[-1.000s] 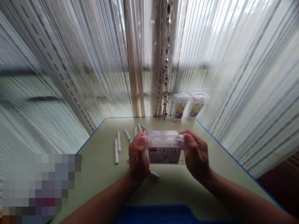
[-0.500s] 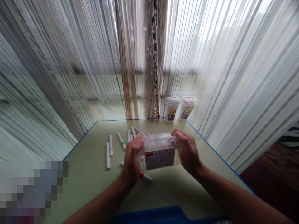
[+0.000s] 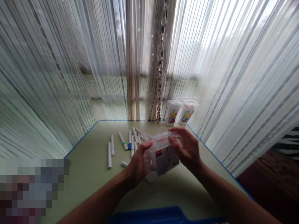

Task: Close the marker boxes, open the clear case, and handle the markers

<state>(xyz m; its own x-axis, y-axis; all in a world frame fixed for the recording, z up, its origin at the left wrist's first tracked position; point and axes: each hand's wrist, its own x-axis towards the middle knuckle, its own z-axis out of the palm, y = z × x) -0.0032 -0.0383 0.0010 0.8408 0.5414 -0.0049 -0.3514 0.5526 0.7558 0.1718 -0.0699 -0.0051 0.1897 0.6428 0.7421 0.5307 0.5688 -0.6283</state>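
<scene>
A clear plastic marker case (image 3: 163,155) with a printed label is held tilted above the table between both hands. My left hand (image 3: 137,161) grips its left end, thumb on the upper edge. My right hand (image 3: 187,147) clasps the right end, with the thumb on the near upper edge and fingers over the far side. To the left of the case several white markers (image 3: 112,145) lie scattered on the table, among them a green-banded marker (image 3: 123,141) and a blue-banded marker (image 3: 130,140). One marker (image 3: 124,164) is partly hidden behind my left hand.
Two clear cases with yellow labels, a left one (image 3: 173,113) and a right one (image 3: 187,112), stand at the table's back right corner. The pale green table (image 3: 86,168) has a blue edge. A blue tray-like piece (image 3: 149,214) lies at the near edge. String curtains (image 3: 105,62) hang behind.
The case has turned, its left end swinging down and nearer. My right hand has shifted over its upper edge. The view has moved slightly, showing more of the markers.
</scene>
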